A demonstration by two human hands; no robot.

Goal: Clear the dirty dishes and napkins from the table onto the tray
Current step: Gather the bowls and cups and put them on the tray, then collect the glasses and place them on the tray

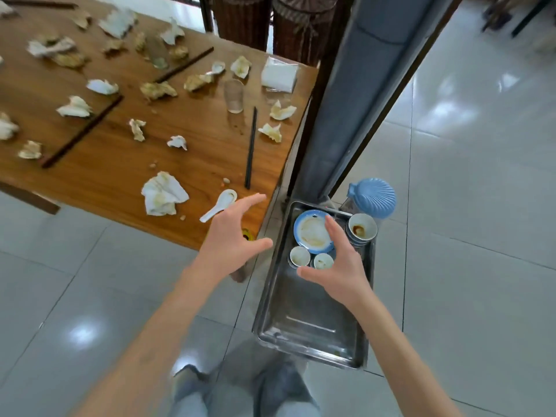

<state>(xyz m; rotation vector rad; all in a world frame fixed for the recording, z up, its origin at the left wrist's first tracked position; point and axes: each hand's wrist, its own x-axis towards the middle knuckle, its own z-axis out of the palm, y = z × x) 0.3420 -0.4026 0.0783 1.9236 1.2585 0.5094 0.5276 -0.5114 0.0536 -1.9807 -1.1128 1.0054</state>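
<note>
Both forearms reach forward from the bottom of the view, and both hands hold nothing: the left hand [231, 236] has its fingers [255, 199] spread and straight over the near corner of the wooden surface [114, 164], while the right hand [337, 266] hovers with relaxed, slightly bent fingers above the metal tray [304, 323], which sits low beside the surface at about 3 o'clock from that corner. On the tray's far end lie a blue-rimmed plate [310, 233], two small cups [300, 256] and a stack of stained bowls [362, 228]; its near half is bare metal. My judgement is that the white spoon [218, 204] is the next thing to take: it lies at roughly 10 o'clock from the left fingertips, very near them, its long axis running from the bowl at 1 o'clock to the handle at 7 o'clock, so the left hand is plainly nearer. Beyond it lie a large crumpled napkin [164, 194], black chopsticks [251, 147] pointing toward 12 o'clock, a glass [234, 96] and many smaller napkins. The far surface is blurred, and its left side is cut off.
</note>
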